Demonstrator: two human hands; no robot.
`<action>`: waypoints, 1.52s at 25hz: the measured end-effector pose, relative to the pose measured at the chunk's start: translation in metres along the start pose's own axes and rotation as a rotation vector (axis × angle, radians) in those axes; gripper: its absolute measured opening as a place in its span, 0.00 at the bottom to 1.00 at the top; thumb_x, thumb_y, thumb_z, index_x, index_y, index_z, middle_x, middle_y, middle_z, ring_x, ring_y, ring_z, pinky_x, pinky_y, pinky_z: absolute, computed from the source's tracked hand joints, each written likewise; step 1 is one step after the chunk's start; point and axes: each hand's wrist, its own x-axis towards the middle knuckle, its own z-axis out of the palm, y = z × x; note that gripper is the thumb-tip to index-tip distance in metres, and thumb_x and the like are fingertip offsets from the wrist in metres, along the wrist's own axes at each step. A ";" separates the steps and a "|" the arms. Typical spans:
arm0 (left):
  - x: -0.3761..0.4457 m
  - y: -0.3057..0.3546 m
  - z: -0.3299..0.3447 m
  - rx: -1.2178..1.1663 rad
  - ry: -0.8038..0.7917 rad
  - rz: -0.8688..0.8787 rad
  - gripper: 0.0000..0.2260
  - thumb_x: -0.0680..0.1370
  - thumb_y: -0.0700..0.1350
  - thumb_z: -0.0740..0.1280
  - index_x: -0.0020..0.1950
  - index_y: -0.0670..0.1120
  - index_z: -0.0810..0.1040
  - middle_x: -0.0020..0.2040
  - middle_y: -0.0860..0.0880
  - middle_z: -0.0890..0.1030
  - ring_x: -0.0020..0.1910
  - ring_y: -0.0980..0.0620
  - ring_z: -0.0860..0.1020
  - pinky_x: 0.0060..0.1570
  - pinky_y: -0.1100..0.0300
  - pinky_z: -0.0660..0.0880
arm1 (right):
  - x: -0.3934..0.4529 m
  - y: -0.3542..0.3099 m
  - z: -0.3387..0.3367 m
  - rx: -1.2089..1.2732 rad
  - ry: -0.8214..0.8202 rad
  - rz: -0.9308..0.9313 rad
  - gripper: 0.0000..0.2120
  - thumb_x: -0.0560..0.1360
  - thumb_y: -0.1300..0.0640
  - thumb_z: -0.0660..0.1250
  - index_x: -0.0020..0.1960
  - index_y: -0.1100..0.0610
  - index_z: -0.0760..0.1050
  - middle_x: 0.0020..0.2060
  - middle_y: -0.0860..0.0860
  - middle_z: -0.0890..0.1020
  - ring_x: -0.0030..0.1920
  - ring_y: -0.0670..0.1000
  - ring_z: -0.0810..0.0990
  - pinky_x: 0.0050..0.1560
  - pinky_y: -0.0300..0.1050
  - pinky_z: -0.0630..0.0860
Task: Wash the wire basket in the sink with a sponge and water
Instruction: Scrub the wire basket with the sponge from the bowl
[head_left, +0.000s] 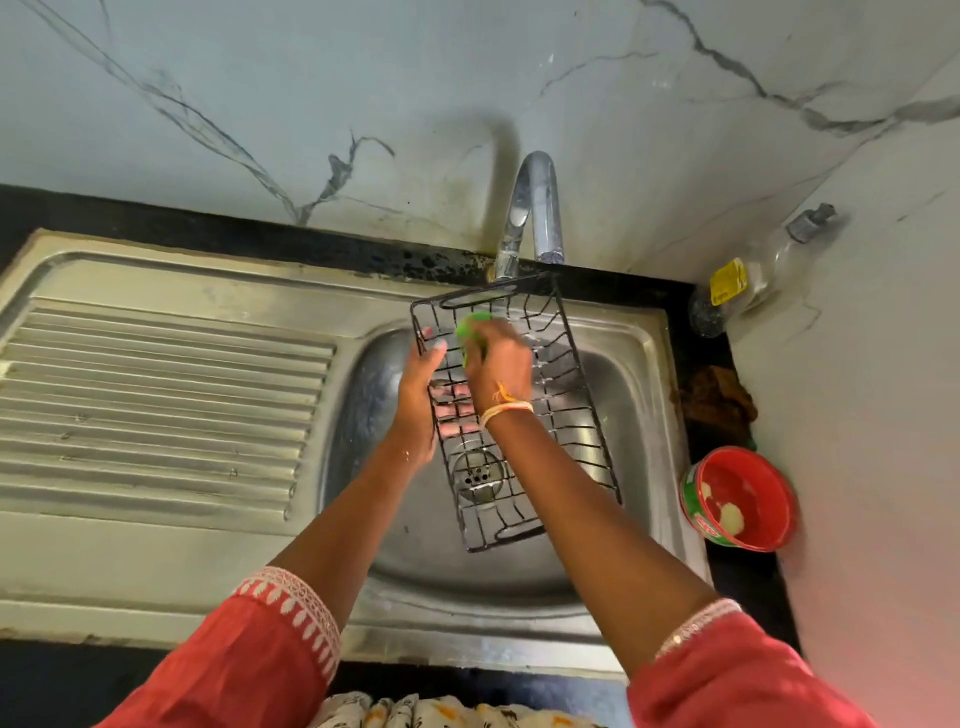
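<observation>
Across the lower half of the view runs the steel sink (639, 332), its ribbed draining board at nine o'clock and its bowl at the centre, where any drips and suds will fall straight to the drain (478, 475). Above the bowl at twelve o'clock the tap (535, 208) arches over; whether water is flowing cannot be told. Held over the bowl — not resting in it, as far as can be judged — is the wire basket (576, 431), tilted with its far end up under the spout and its near end at six o'clock above the drain, likely so rinse water runs off it. The left hand (421, 395) grasps the basket's left side, fingers curled through under the grid and thumb outside, steadying it against the scrubbing. The right hand (501, 364) clutches a green sponge (470, 327) and presses it onto the wires inside the basket's far end. At three o'clock, on the dark counter, stand a red tub (743, 499) and, in the corner, a clear bottle (753, 275) — within reach of the scrubbing hand.
</observation>
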 end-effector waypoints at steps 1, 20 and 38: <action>0.003 0.002 -0.003 0.043 -0.019 0.047 0.17 0.79 0.54 0.62 0.63 0.44 0.75 0.52 0.42 0.81 0.49 0.45 0.82 0.45 0.49 0.80 | -0.010 -0.001 0.004 -0.023 -0.097 -0.090 0.07 0.71 0.68 0.69 0.48 0.63 0.82 0.47 0.59 0.82 0.49 0.59 0.79 0.50 0.47 0.78; 0.010 0.002 -0.013 -0.267 0.257 0.016 0.23 0.59 0.41 0.57 0.53 0.46 0.75 0.41 0.44 0.80 0.40 0.42 0.80 0.38 0.55 0.74 | -0.079 0.011 -0.029 -0.779 -0.642 0.150 0.13 0.74 0.54 0.67 0.56 0.60 0.77 0.53 0.59 0.79 0.58 0.60 0.74 0.54 0.52 0.76; 0.004 -0.002 -0.008 -0.117 0.220 0.493 0.15 0.56 0.35 0.61 0.39 0.50 0.73 0.36 0.45 0.69 0.34 0.47 0.65 0.29 0.57 0.59 | -0.097 0.066 -0.032 -0.541 -0.346 0.112 0.10 0.79 0.60 0.60 0.57 0.60 0.77 0.53 0.58 0.79 0.51 0.57 0.79 0.50 0.47 0.78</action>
